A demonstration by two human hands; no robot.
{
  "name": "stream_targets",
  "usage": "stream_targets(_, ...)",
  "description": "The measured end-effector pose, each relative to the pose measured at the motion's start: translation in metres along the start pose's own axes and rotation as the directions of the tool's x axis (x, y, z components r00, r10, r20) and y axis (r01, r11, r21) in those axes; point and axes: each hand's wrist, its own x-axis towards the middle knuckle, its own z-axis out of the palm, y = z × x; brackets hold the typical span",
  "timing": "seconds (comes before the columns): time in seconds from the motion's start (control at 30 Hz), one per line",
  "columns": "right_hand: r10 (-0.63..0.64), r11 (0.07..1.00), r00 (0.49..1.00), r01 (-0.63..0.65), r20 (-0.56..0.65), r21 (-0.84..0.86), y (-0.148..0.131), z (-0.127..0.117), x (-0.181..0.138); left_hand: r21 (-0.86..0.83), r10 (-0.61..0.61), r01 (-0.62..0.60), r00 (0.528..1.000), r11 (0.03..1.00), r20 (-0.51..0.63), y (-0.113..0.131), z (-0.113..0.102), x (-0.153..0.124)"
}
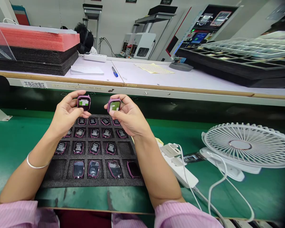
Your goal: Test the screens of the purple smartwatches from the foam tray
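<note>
My left hand [67, 113] pinches a small purple smartwatch body [84, 102] with a lit screen, held up above the far edge of a black foam tray [130, 148]. Beside it, my right hand [129, 117] grips a second purple watch body [114, 105] whose screen shows green and white. The two watches are held a short way apart, screens facing me. The tray lies on the green mat [11, 139] below my hands and holds several more purple watch bodies [94, 148] in its square pockets; a few pockets stand vacant.
A white fan [244, 147] lies at the right with white cables [216, 186] and a white power strip [182, 171] beside the tray. A raised white shelf [156, 79] behind carries stacked pink and black foam [35, 47], a blue pen [115, 72], papers and black trays [239, 63].
</note>
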Motion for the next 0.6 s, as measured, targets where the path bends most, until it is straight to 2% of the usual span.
stream_targets(0.6, -0.017, 0.999, 0.999, 0.016, 0.031, 0.045, 0.0009, 0.0002, 0.0002, -0.042, 0.011, -0.01, 1.0, 0.999, 0.014, -0.0014, -0.0005, 0.0011)
